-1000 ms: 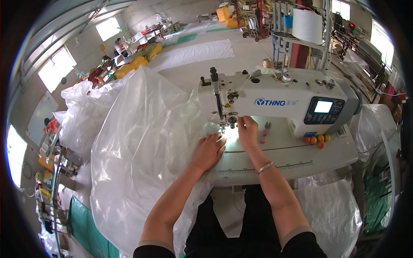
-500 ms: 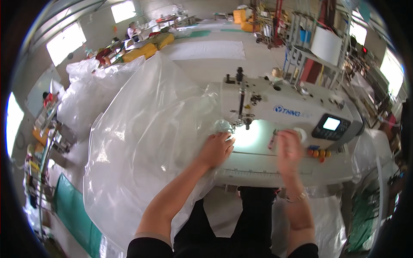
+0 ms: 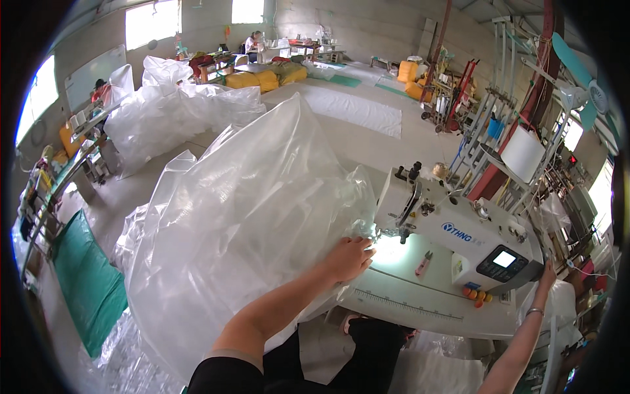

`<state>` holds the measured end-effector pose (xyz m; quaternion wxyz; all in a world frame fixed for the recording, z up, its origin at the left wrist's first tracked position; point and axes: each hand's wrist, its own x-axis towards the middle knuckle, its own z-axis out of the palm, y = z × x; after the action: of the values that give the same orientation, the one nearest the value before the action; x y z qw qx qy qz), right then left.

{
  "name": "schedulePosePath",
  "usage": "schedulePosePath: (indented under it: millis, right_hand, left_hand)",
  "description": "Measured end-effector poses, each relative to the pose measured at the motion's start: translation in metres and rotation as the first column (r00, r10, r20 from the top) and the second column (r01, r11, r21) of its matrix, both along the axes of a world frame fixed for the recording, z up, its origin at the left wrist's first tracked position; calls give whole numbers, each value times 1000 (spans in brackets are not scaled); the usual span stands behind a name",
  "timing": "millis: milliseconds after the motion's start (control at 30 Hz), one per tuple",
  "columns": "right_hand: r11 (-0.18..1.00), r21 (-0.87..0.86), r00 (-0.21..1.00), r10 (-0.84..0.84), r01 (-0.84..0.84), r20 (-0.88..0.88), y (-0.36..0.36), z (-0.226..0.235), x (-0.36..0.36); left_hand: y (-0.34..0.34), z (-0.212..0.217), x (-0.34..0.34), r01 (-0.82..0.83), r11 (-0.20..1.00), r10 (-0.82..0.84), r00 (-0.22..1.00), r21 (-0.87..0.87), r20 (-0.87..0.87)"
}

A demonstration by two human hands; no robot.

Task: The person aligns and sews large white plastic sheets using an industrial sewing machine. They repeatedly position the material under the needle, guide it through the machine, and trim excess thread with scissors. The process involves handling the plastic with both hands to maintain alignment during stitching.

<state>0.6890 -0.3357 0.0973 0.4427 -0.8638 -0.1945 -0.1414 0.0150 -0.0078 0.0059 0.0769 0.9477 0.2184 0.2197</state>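
Left hand [image 3: 346, 257] fingers press plastic sheet [image 3: 249, 217] (beside needle).

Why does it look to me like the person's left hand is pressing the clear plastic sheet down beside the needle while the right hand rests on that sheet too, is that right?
Not quite. In the head view the left hand does press the clear plastic sheet beside the needle, but the right hand is off the sheet, out at the right end of the sewing machine.

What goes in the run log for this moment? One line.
left hand: flat on clear plastic sheet | right hand: behind white sewing machine, grip hidden
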Motion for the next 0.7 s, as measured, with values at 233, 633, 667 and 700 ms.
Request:
schedulePosePath:
  millis: [233, 633, 667, 700]
  right_hand:
    - [986, 164, 995, 7, 10, -103, -65, -58, -37]
    - [703, -199, 667, 711, -683, 223, 66, -79, -473]
    - [633, -262, 555, 770, -729, 314, 81, -73, -492]
    - [574, -251, 512, 814, -779, 274, 95, -72, -507]
  left_hand:
    - [-9, -11, 3, 21, 1000, -21, 995, -1, 98]
    - [-70, 17, -74, 206, 972, -208, 978, -109, -4]
    - [-70, 19, -76, 211, 970, -213, 977, -120, -8]
    - [-71, 23, -76, 211, 969, -214, 977, -128, -11]
